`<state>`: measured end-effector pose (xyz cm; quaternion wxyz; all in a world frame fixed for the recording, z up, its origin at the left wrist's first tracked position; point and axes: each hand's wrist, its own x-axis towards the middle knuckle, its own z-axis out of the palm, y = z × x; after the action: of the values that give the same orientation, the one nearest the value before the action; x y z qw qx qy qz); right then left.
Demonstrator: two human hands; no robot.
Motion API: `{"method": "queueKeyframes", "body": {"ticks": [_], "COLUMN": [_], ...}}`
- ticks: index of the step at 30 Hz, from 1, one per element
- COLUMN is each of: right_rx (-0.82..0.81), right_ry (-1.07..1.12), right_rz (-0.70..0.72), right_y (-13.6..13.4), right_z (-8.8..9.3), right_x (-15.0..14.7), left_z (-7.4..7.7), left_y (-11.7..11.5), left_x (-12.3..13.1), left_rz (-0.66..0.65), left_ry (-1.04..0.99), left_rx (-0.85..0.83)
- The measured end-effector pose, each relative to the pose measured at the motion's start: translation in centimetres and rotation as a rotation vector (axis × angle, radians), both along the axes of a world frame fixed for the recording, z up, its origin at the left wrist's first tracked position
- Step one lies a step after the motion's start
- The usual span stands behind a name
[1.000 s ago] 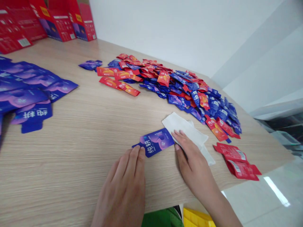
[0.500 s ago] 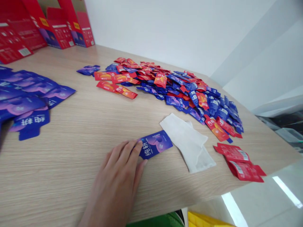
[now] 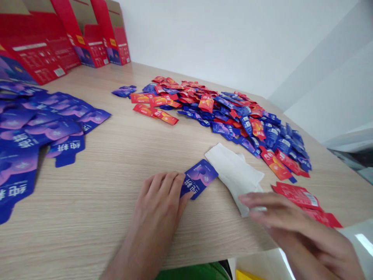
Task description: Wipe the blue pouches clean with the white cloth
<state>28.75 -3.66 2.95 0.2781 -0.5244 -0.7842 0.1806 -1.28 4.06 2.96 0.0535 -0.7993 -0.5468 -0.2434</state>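
Note:
My left hand [image 3: 159, 202] lies flat on the wooden table [image 3: 116, 163], fingers together, their tips pressing the near end of a small blue-purple flat card [image 3: 199, 179]. A white folded cloth [image 3: 234, 173] lies just right of the card. My right hand [image 3: 288, 225] hovers low at the table's near right edge, fingers stretched out and blurred, its tips over the cloth's near corner. It holds nothing that I can see.
A wide pile of red and blue sachets [image 3: 227, 112] spreads across the far middle and right. Red sachets [image 3: 300, 196] lie near the right edge. Flat blue cartons [image 3: 37, 124] cover the left. Red boxes [image 3: 58, 42] stand at the far left.
My right hand left the cloth, went out of view, and has come back in from the lower right. My left hand slid further onto the card, which has turned slightly.

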Motion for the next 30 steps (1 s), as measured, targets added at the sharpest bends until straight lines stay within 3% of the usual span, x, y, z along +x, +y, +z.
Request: {"method": "queueKeyframes", "body": {"ticks": [2,4,10,16,19,22,25,27,30], "right_rx": [0.118,0.16,0.111,0.068,0.079,0.096,0.13,0.144,0.105], "right_ry": [0.081,0.1,0.033,-0.18,-0.262,-0.295,-0.31,-0.326,-0.305], "right_rz": [-0.213,-0.288,-0.38,-0.32,-0.284,-0.263,-0.284,-0.322,-0.415], "right_y": [4.5,7.1,8.7,8.3,7.8,7.3,7.3,7.5,7.9], "right_z": [4.0,4.8,0.6,0.2,0.0,-0.3,-0.2,0.1,0.8], "right_x": [-1.8,-2.9,-2.4,-2.3,-2.5,-2.6,-2.7,-2.8,-3.1], "left_z": [-0.3,-0.5,-0.4,0.9,1.8,2.3,2.2,1.9,1.5], "left_y": [0.0,0.1,0.4,0.0,-0.2,0.1,0.7,0.8,-0.1], "left_x": [0.2,0.4,0.8,0.4,0.1,-0.1,0.0,0.0,-0.3], "left_rz": [-0.039,-0.053,-0.02,0.046,0.156,0.285,0.304,0.269,0.223], "left_ry": [-0.027,-0.036,0.048,-0.051,-0.246,-0.388,-0.426,-0.446,-0.343], "left_rx": [-0.015,-0.026,0.075,0.025,-0.13,-0.4,-0.556,-0.513,-0.256]}}
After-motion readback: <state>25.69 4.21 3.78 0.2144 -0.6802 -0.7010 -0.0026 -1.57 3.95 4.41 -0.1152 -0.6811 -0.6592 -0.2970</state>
